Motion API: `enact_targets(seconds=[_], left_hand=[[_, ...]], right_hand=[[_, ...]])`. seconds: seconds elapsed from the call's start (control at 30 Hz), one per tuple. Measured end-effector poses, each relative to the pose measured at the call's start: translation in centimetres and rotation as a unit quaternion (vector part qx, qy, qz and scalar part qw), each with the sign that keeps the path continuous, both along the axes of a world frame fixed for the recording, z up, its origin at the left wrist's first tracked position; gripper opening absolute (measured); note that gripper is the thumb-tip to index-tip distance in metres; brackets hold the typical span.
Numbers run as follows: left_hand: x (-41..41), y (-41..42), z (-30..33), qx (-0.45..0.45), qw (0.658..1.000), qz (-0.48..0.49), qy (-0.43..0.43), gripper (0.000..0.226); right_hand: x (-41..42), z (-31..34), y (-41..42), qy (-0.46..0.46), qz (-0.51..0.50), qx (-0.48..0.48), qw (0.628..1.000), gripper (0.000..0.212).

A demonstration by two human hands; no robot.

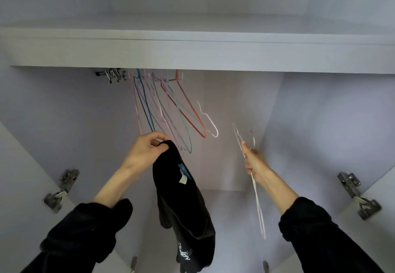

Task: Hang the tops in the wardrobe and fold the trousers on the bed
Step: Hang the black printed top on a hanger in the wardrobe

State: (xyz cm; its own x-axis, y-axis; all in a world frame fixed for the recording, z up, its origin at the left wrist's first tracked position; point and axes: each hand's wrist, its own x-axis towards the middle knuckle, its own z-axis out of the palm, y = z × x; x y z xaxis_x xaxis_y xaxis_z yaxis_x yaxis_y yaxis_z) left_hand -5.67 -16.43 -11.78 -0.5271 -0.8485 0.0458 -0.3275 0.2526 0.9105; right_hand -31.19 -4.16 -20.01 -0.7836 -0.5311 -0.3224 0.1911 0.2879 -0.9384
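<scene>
A black top (pixel 183 204) is held up inside the open wardrobe (pixel 320 112) by the left hand (pixel 145 151), whose fingers (pixel 159 138) are curled round its upper edge; the cloth hangs down between the two arms. A white wire hanger (pixel 255 189) is gripped by the right hand (pixel 255 161), to the right of the top. Coloured hangers (pixel 171 110) are seen hanging from the rail beneath the shelf (pixel 196 52), farther in.

Pale lilac-grey laminate wardrobe interior (pixel 320 112): one deep matching top shelf (pixel 192 52) overhead; open door panels either side on silver metal hinges (pixel 62 189); dim, even light, apparently daylight; floor not visible.
</scene>
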Motion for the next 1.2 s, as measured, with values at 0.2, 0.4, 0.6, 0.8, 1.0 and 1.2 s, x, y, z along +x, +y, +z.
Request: enact_targets(seconds=[0.2,0.4,0.6,0.8,1.0,1.2], left_hand=[[-1.3,0.4,-2.1,0.068,0.997,0.022,-0.014,0.015],[-1.6,-0.7,-4.7,0.096,0.99,0.099,-0.016,0.012],[-1.2,-1.6,-6.9,0.046,0.988,0.129,-0.072,0.011],[-1.3,-1.5,-7.4,-0.014,0.987,0.126,-0.095,0.013],[-2.3,-0.4,-5.2,-0.079,0.988,0.107,-0.08,0.006],[-4.7,3.2,-1.3,-0.128,0.991,0.018,-0.032,0.007]], right_hand=[[-1.1,-1.4,2.1,0.1,0.013,0.083,0.991,0.038],[-0.8,-0.2,4.5,0.198,0.144,0.13,0.961,0.026],[0.7,1.6,5.6,0.174,0.205,0.055,0.962,0.033],[1.5,3.3,5.7,0.143,0.234,-0.007,0.962,0.033],[3.4,4.2,4.3,0.242,0.264,0.013,0.933,0.035],[7.7,4.2,1.0,0.34,0.264,-0.005,0.903,0.032]])
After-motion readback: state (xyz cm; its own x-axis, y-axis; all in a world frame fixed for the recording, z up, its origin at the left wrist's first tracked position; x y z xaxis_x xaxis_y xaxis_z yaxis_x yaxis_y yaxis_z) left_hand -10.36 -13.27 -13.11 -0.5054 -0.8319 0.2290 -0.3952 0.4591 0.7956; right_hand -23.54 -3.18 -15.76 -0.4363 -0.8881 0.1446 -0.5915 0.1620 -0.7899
